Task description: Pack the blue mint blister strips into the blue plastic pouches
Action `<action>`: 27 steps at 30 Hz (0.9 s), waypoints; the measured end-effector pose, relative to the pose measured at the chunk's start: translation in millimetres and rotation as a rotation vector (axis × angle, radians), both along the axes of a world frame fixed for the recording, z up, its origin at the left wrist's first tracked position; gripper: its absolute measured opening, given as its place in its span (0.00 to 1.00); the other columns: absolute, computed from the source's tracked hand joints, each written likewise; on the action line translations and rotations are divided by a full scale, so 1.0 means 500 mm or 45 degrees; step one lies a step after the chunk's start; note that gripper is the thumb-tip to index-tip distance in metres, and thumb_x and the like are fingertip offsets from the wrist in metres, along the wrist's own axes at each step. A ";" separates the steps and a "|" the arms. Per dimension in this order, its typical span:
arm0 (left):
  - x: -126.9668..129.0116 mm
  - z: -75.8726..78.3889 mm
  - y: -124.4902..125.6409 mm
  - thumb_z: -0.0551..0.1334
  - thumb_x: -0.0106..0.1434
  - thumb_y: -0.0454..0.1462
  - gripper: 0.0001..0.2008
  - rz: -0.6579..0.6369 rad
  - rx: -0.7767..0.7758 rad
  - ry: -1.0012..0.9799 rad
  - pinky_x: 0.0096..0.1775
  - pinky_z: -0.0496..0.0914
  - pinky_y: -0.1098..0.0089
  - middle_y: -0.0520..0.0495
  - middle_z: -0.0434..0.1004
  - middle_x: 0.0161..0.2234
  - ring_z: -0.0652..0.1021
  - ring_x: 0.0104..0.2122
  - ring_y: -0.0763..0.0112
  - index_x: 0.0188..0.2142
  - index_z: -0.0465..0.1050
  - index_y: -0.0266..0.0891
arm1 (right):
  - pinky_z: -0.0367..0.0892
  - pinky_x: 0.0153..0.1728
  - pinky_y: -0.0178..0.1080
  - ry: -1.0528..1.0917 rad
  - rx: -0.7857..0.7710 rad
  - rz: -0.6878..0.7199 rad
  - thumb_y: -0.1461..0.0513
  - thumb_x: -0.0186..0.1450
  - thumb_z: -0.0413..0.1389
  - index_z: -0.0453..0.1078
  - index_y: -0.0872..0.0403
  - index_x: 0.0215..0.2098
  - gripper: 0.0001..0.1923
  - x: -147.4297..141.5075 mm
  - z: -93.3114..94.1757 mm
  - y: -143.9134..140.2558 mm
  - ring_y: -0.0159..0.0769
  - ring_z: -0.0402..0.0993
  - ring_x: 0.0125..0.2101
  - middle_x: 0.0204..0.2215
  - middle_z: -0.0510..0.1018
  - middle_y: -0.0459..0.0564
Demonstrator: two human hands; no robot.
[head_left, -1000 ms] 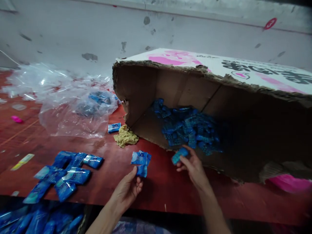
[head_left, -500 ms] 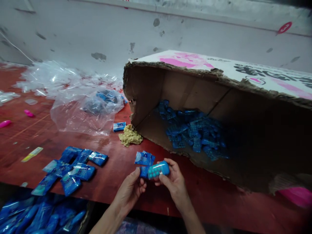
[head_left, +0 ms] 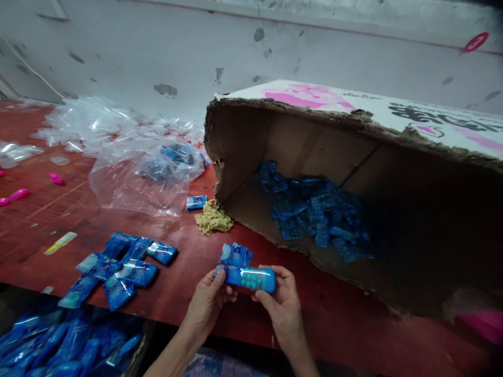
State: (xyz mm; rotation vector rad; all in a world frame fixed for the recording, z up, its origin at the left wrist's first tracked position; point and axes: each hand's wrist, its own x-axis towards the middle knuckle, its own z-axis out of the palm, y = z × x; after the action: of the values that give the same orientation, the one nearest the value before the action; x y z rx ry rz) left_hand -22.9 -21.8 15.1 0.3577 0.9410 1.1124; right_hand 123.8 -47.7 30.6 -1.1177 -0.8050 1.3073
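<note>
A second ago the right hand (head_left: 283, 303) was stretched to the mouth of the cardboard box (head_left: 353, 173), fingers on a blue oblong case (head_left: 255, 278) at the lip; the left hand (head_left: 208, 303) waited alone over the counter with a small blue packet (head_left: 230, 275). Half a second ago the right hand had drawn back with the case and met the left. Now both hands grip together, and the case lies level, its left end pushed into the packet

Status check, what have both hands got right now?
Left hand pinches blue packet. Right hand grips blue oblong case, end at packet mouth. Loose packet just behind; cardboard box right.
</note>
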 end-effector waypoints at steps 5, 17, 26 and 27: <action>-0.004 0.007 0.004 0.66 0.47 0.43 0.13 -0.010 -0.009 0.018 0.23 0.67 0.73 0.53 0.70 0.14 0.71 0.17 0.75 0.24 0.68 0.36 | 0.70 0.39 0.40 -0.097 0.053 -0.066 0.67 0.54 0.59 0.61 0.50 0.42 0.19 -0.009 -0.003 -0.008 0.37 0.72 0.39 0.43 0.72 0.50; -0.001 0.005 0.015 0.67 0.46 0.42 0.14 0.059 -0.081 0.086 0.23 0.69 0.71 0.51 0.74 0.21 0.74 0.21 0.72 0.28 0.68 0.36 | 0.70 0.36 0.37 -0.303 0.044 -0.215 0.66 0.53 0.59 0.61 0.49 0.43 0.20 -0.038 -0.072 -0.035 0.35 0.73 0.34 0.37 0.73 0.48; 0.005 0.002 0.014 0.67 0.45 0.41 0.13 0.080 -0.071 0.131 0.26 0.69 0.70 0.52 0.74 0.21 0.74 0.21 0.73 0.27 0.68 0.36 | 0.71 0.34 0.37 -0.258 0.002 -0.217 0.63 0.52 0.61 0.61 0.50 0.42 0.20 -0.046 -0.087 -0.033 0.36 0.73 0.35 0.36 0.73 0.48; 0.006 0.002 0.014 0.67 0.46 0.41 0.13 0.072 -0.070 0.125 0.26 0.69 0.70 0.52 0.74 0.20 0.73 0.21 0.73 0.27 0.68 0.36 | 0.71 0.30 0.36 -0.174 -0.010 -0.173 0.62 0.54 0.60 0.60 0.49 0.42 0.19 -0.046 -0.079 -0.032 0.34 0.73 0.31 0.34 0.73 0.46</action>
State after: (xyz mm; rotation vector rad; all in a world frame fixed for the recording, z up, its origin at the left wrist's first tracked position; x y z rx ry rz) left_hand -19.9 -14.6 15.9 0.3452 1.0718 1.1266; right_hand 100.8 -63.5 -8.7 -1.2566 -0.8097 1.1312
